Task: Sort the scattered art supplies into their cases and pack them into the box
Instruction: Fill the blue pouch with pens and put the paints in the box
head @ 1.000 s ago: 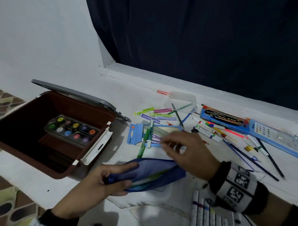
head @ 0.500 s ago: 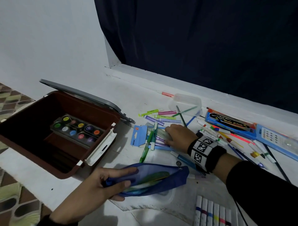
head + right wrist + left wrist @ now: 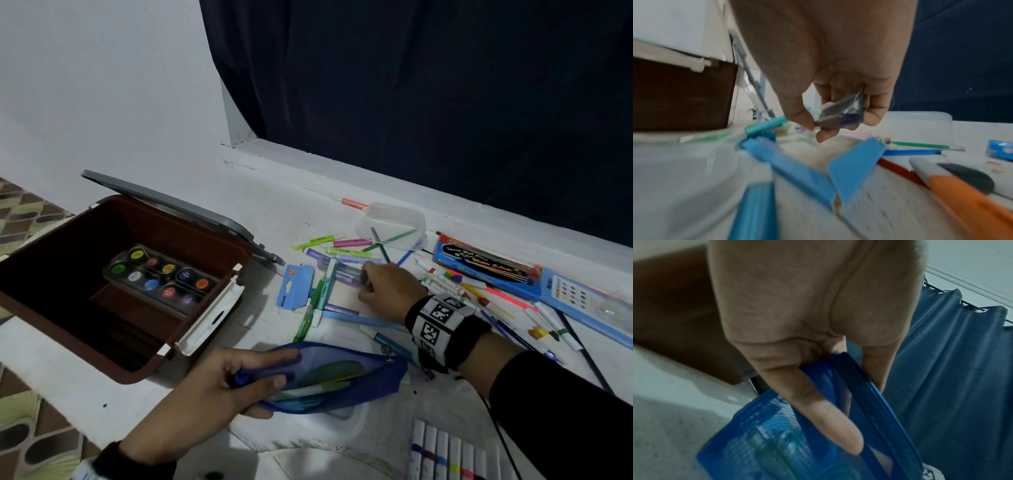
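White floor; purple marker (image 3: pixel 347 278) between fingers (image 3: pixel 365 274)

Head cam overhead; wrist cams close, fingerward.

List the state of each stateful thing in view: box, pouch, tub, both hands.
Brown plastic storage box: grey lid open, round-pot paint palette inside.
Blue mesh zip pouch: unzipped, pens inside.
Clear plastic tub: upside down on the white surface.
Left hand: holds the pouch mouth open.
Right hand: pinches dark and purple pens from the pile.
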Demonstrator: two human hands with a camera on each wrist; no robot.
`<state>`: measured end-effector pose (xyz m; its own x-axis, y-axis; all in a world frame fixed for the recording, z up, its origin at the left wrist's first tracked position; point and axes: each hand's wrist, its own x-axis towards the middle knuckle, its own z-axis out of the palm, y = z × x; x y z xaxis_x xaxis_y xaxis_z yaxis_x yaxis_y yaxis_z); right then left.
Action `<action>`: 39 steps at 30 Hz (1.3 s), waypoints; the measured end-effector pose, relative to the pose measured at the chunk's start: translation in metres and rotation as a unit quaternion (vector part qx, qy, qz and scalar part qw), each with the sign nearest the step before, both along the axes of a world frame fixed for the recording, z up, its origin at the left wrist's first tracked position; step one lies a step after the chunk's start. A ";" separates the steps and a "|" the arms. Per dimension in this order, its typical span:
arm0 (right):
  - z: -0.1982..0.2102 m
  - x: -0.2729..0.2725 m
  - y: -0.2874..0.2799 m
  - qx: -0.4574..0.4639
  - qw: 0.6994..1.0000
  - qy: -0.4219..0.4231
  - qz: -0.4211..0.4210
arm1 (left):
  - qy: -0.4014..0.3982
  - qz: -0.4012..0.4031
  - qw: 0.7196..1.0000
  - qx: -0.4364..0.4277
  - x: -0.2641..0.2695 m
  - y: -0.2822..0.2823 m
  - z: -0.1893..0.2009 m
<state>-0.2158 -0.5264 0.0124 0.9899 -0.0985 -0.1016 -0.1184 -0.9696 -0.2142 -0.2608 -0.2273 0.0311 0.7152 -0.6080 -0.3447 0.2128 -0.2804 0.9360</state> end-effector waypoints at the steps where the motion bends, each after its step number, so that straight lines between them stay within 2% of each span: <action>1: 0.007 -0.001 -0.003 0.011 1.000 -0.010 -0.012 | -0.004 -0.003 1.000 0.001 0.001 -0.002 0.001; 4: 0.031 -0.006 -0.018 0.049 0.997 -0.036 -0.050 | -0.011 -0.010 1.000 -0.001 0.002 -0.007 0.004; 7: 0.050 -0.024 -0.028 0.169 0.977 -0.104 -0.076 | -0.007 -0.010 1.000 -0.008 0.002 -0.014 0.007; 10: 0.066 -0.055 -0.023 0.280 0.949 -0.144 -0.031 | -0.007 -0.010 1.000 -0.008 0.002 -0.021 0.008; 12: 0.072 -0.077 -0.015 0.328 0.937 -0.115 0.027 | -0.005 -0.013 1.000 -0.011 0.002 -0.024 0.009; 14: 0.075 -0.095 -0.008 0.300 0.947 -0.078 0.087 | 0.001 -0.020 1.000 -0.016 0.002 -0.028 0.010; 18: 0.078 -0.114 -0.006 0.093 0.973 -0.028 0.211 | -0.002 -0.049 0.999 -0.017 0.003 -0.035 0.014; 20: 0.075 -0.116 -0.005 0.014 0.973 -0.023 0.228 | -0.010 -0.062 0.998 -0.020 0.002 -0.033 0.015; 23: 0.062 -0.113 0.009 -0.073 0.955 -0.068 0.280 | -0.034 -0.078 0.996 -0.014 -0.001 -0.031 0.014; 25: 0.051 -0.109 0.026 -0.065 0.944 -0.071 0.314 | -0.024 -0.066 0.997 -0.014 -0.005 -0.030 0.013; 28: 0.046 -0.101 0.047 0.054 0.935 -0.036 0.350 | -0.009 -0.042 0.999 -0.011 -0.008 -0.024 0.011; 30: 0.050 -0.090 0.049 0.160 0.935 -0.032 0.314 | 0.002 -0.013 1.000 -0.012 -0.008 -0.015 0.008; 32: 0.051 -0.072 0.044 0.219 0.937 -0.086 0.257 | 0.009 0.002 1.000 -0.006 -0.008 -0.005 0.004; 35: 0.041 -0.038 0.030 0.185 0.946 -0.136 0.229 | 0.018 0.012 1.000 0.007 -0.008 0.008 -0.001; 39: 0.014 0.003 0.022 0.068 0.959 -0.060 0.269 | 0.013 0.001 1.000 0.012 -0.006 0.019 -0.001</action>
